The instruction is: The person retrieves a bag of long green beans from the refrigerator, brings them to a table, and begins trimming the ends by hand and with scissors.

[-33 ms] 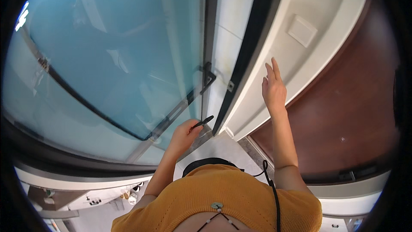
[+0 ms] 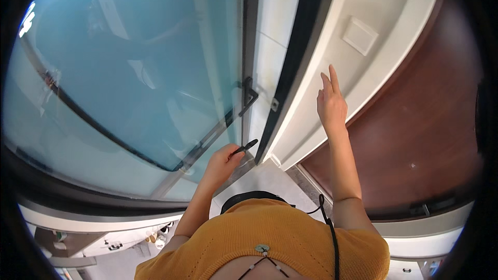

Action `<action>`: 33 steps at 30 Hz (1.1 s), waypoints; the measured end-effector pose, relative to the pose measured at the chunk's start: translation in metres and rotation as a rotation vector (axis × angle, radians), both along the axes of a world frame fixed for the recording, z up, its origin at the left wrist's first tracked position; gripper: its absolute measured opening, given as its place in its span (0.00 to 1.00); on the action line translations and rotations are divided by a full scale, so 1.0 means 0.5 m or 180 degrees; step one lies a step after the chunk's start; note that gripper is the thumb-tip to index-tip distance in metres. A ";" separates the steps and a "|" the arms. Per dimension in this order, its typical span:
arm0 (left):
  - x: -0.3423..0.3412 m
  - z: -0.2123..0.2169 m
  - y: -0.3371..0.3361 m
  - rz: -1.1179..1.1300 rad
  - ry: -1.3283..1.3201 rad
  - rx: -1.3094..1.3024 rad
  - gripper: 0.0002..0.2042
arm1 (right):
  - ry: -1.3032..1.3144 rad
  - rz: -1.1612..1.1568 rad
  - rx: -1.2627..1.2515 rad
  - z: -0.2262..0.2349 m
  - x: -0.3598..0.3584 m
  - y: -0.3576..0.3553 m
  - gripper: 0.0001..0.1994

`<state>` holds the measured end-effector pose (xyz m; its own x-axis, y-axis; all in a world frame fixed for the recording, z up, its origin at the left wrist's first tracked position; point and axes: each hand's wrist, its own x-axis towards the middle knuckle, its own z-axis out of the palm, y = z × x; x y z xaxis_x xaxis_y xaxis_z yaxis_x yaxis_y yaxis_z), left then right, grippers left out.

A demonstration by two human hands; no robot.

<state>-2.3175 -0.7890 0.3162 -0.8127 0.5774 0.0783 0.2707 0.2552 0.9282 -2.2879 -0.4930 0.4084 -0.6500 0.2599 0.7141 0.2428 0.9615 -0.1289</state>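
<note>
Handle [image 2: 244,149], a short black lever low on the glass door [image 2: 129,72], sits beside the dark frame [image 2: 290,57]. The left hand [image 2: 224,162] pinches it between thumb and fingers; the right hand [image 2: 331,105] is free, fingers spread flat against the white jamb [image 2: 311,124]. The step looks like working the latch. Next calls for a firm turn or pull, perhaps with the right hand bracing; the latch itself is too small to read.

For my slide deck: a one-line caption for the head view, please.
Left hand grips a slim black handle by the glass door; right hand rests raised against the white frame.
</note>
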 end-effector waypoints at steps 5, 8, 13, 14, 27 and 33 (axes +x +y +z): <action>0.029 0.029 0.086 -0.0108 -0.0024 0.0316 0.06 | 0.0021 -0.0296 0.0401 0.066 0.004 0.100 0.18; 0.042 0.019 0.125 -0.0191 -0.0040 0.0354 0.06 | -0.0014 -0.0385 0.0457 0.093 -0.005 0.149 0.17; 0.060 0.026 0.165 -0.0219 0.0020 0.0255 0.07 | -0.0317 -0.0539 0.0337 0.140 -0.020 0.187 0.15; 0.064 0.032 0.173 -0.0194 0.0113 0.0283 0.07 | -0.0377 -0.0563 0.0334 0.146 -0.020 0.194 0.15; 0.030 0.073 0.198 -0.0319 0.0273 0.1198 0.08 | -0.0046 0.0079 -0.0409 0.049 0.211 0.043 0.06; 0.086 0.077 0.257 -0.0765 -0.0047 0.1479 0.06 | -0.0024 0.0235 -0.2028 -0.016 0.377 -0.076 0.06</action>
<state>-2.2745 -0.6605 0.3545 -0.6645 0.6547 0.3601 0.2570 -0.2522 0.9329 -2.0993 -0.5309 0.4002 -0.6867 0.5863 0.4298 0.1820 0.7111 -0.6792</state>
